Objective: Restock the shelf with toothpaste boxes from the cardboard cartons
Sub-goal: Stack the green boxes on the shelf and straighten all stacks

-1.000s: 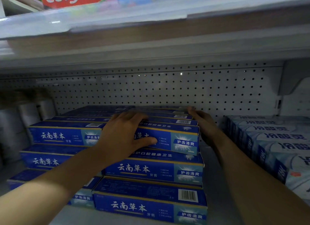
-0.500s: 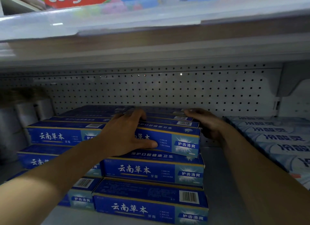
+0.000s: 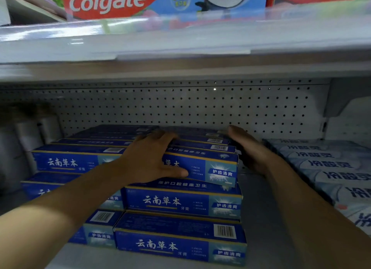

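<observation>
Blue toothpaste boxes (image 3: pixel 180 204) sit stacked in stepped rows on the white shelf (image 3: pixel 259 218), several layers deep back toward the perforated back panel (image 3: pixel 180 108). The left hand (image 3: pixel 148 160) lies over the front top box (image 3: pixel 218 168) of the upper row, fingers draped across its top edge and thumb stretched along its printed front face, so the grip is a loose clasp on that box. The right hand (image 3: pixel 249 150) stands edge-on at the right end of the same upper rows, fingers straight and together, its palm turned toward the box ends; whether it touches them I cannot tell. Pale grey-blue boxes (image 3: pixel 329 168) fill the shelf to the right, apart from the blue stack. Red Colgate cartons (image 3: pixel 108 1) stand on the shelf above.
</observation>
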{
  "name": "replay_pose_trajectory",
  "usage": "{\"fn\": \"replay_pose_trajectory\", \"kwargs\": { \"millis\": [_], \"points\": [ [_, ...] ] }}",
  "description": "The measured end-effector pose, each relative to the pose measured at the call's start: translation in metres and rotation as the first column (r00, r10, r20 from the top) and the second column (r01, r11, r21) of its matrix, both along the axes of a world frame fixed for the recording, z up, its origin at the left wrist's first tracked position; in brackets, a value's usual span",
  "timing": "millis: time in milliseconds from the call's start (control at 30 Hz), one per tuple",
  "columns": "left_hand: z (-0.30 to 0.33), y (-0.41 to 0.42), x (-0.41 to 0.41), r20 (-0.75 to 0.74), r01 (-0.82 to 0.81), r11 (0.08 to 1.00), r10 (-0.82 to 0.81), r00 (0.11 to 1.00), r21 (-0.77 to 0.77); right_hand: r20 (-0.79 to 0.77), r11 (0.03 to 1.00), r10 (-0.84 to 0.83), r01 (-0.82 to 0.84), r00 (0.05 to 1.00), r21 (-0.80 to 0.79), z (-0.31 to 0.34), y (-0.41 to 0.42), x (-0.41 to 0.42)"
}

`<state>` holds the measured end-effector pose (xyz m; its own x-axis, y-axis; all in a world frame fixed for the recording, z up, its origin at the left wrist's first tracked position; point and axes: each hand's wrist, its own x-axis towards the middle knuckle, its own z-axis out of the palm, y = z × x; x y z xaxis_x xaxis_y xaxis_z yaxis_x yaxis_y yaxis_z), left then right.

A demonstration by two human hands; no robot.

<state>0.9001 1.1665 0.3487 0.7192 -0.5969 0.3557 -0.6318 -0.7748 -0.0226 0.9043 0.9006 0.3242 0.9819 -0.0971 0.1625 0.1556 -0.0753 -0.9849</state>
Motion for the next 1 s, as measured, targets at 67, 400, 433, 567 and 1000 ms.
{"fn": "replay_pose_trajectory", "kwargs": {
  "millis": [67,400,433,567,1000],
  "points": [
    [0.000,-0.002,0.001,-0.006,-0.008,1.000,0.008,1.000,0.012,-0.004,0.999,0.040,-0.040,0.999,-0.002,0.000,-0.001,-0.003],
    [0.004,0.003,0.000,-0.023,0.023,1.000,-0.024,0.999,-0.014,0.070,0.950,-0.139,0.153,0.988,-0.272,0.006,0.000,-0.006],
    [0.005,0.004,0.001,-0.030,0.026,1.000,-0.026,0.999,-0.013,0.054,0.957,-0.129,0.139,0.990,-0.255,0.006,0.000,-0.006],
    [0.006,0.005,0.005,-0.057,0.056,0.998,-0.056,0.997,-0.005,-0.005,0.977,-0.105,0.102,0.994,-0.188,0.008,0.003,-0.006],
    [0.007,0.015,0.007,-0.058,0.126,0.990,-0.130,0.990,-0.069,-0.050,0.849,-0.102,0.061,0.994,-0.525,0.033,0.006,0.002]
  ]
}}
